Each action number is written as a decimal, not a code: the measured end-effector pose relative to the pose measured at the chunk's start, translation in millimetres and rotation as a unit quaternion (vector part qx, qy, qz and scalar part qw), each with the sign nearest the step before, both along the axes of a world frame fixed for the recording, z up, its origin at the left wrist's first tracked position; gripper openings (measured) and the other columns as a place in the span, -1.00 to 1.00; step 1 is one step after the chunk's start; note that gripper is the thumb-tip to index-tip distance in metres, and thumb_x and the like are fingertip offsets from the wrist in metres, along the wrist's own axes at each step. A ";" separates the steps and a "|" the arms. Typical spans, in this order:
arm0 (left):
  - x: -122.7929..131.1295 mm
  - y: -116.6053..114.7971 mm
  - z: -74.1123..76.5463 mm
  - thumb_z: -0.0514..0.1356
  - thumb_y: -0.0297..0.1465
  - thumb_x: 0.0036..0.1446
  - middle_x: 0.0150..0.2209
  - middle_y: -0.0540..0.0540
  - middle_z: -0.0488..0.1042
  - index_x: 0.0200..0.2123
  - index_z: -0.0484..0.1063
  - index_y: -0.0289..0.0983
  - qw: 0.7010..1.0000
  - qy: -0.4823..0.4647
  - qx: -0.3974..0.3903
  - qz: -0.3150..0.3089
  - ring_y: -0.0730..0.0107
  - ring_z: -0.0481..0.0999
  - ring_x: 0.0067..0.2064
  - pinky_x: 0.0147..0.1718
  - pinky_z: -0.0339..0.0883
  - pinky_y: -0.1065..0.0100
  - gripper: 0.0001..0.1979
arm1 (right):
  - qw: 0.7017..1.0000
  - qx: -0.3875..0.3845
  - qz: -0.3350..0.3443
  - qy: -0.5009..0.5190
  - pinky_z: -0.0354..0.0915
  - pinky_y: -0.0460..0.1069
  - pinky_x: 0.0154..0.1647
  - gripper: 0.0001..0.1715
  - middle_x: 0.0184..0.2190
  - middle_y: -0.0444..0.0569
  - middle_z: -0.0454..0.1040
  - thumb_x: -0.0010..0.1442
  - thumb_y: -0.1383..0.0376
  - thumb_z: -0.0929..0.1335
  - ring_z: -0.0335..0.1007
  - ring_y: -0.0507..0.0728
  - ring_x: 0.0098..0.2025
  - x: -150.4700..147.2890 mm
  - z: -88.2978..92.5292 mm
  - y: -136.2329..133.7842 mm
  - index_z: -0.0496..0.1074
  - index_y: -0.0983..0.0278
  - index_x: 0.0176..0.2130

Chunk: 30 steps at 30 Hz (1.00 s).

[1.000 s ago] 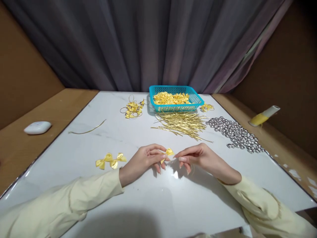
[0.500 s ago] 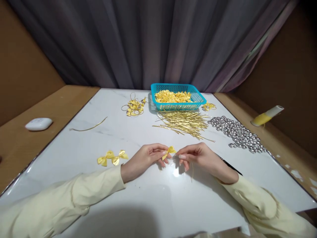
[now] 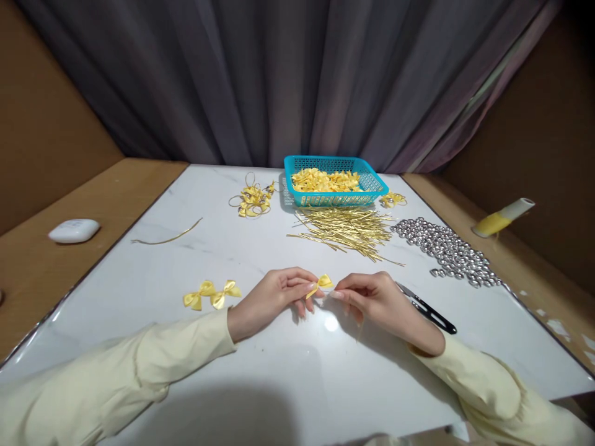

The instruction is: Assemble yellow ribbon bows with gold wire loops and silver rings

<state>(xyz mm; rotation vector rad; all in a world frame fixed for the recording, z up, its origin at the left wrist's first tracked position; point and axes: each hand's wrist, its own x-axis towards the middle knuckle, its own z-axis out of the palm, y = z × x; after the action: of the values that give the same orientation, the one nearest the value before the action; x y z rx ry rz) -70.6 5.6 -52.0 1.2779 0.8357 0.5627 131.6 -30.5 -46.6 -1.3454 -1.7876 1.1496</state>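
Observation:
My left hand point(image 3: 283, 291) pinches a yellow satin ribbon bow point(image 3: 324, 282) between thumb and fingertips, just above the white table point(image 3: 260, 384). Close to its right, my right hand point(image 3: 372, 294) is closed in a pinch on a thin thread point(image 3: 328, 292), which runs toward the bow. Most of the thread is hidden by the fingers or too fine to follow. Two more yellow bows point(image 3: 225, 294) lie left of my left hand. Behind my right wrist rests a slim tool with a black handle point(image 3: 432, 314), partly covered by the hand.
Farther back stands a blue basket point(image 3: 341, 199) of yellow bows. In front of it lie gold twist ties point(image 3: 346, 232), with silver beads point(image 3: 446, 248) to the right. Looped bow pieces point(image 3: 255, 201), a single gold tie point(image 3: 174, 237), a white case point(image 3: 74, 231) and a yellow-white tube point(image 3: 502, 218) lie around.
My right hand has tilted and shifted slightly, its fingertips nearer the bow. More of the black-handled tool shows. My left hand keeps its hold on the bow.

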 end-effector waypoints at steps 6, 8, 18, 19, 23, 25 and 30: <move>0.6 0.6 1.8 0.15 -0.35 0.10 -0.37 -0.14 0.50 -0.29 0.37 -0.38 1.000 -0.015 -0.013 0.002 0.53 0.40 -0.54 -0.56 0.29 0.46 -0.81 | 0.998 0.048 -0.013 -0.030 0.23 -0.14 -0.52 -0.75 -0.70 -0.13 0.41 0.16 0.26 0.27 0.29 -0.01 -0.64 -1.2 0.8 -1.1 0.48 0.32 -0.42; 0.4 0.7 2.0 0.15 -0.35 0.09 -0.35 -0.14 0.49 -0.29 0.37 -0.37 0.999 -0.028 -0.023 0.001 0.54 0.39 -0.53 -0.57 0.28 0.47 -0.82 | 0.998 0.055 -0.019 -0.033 0.25 -0.14 -0.48 -0.76 -0.67 -0.12 0.44 0.17 0.28 0.26 0.33 0.00 -0.60 -1.1 1.3 -1.9 0.49 0.31 -0.37; 0.2 1.3 2.7 0.17 -0.33 0.08 -0.48 -0.06 0.46 -0.29 0.38 -0.35 0.998 -0.035 -0.052 0.001 0.53 0.36 -0.54 -0.56 0.25 0.47 -0.81 | 0.991 0.114 -0.020 -0.071 0.17 -0.17 -0.56 -0.75 -0.69 -0.15 0.40 0.17 0.32 0.24 0.23 -0.04 -0.65 -3.8 4.7 -6.8 0.49 0.32 -0.38; 0.1 1.4 2.6 0.17 -0.33 0.08 -0.45 -0.07 0.47 -0.29 0.38 -0.35 0.998 -0.036 -0.054 0.001 0.54 0.35 -0.53 -0.56 0.25 0.47 -0.81 | 0.990 0.118 -0.020 -0.071 0.17 -0.17 -0.56 -0.75 -0.70 -0.15 0.40 0.17 0.33 0.24 0.23 -0.04 -0.66 -4.0 4.6 -7.0 0.49 0.32 -0.39; -0.5 1.6 1.5 0.17 -0.34 0.08 -0.35 -0.13 0.48 -0.30 0.37 -0.36 0.997 -0.043 -0.057 -0.002 0.56 0.33 -0.52 -0.54 0.26 0.46 -0.82 | 0.990 0.119 -0.013 -0.072 0.18 -0.16 -0.56 -0.75 -0.71 -0.15 0.38 0.18 0.32 0.24 0.24 -0.04 -0.66 -4.0 2.9 -7.2 0.47 0.32 -0.39; -0.6 1.6 1.1 0.16 -0.34 0.08 -0.36 -0.14 0.47 -0.31 0.37 -0.37 0.997 -0.043 -0.057 -0.003 0.55 0.33 -0.51 -0.54 0.26 0.45 -0.82 | 0.990 0.118 -0.003 -0.072 0.19 -0.15 -0.55 -0.75 -0.71 -0.14 0.37 0.18 0.31 0.23 0.25 -0.02 -0.66 -3.6 1.9 -7.1 0.46 0.31 -0.38; 0.6 1.4 3.8 0.18 -0.33 0.06 -0.37 -0.14 0.47 -0.34 0.39 -0.38 0.997 -0.031 -0.068 -0.002 0.54 0.32 -0.51 -0.53 0.24 0.44 -0.81 | 0.989 0.127 0.010 -0.078 0.19 -0.15 -0.54 -0.75 -0.69 -0.13 0.37 0.19 0.31 0.22 0.23 -0.02 -0.65 -2.4 0.8 -6.6 0.45 0.31 -0.37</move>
<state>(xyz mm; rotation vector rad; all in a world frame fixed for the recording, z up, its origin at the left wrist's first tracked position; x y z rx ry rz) -70.0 7.0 -48.2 1.1325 0.8069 0.5312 129.3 -37.2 -45.8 -1.2949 -1.9862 0.8115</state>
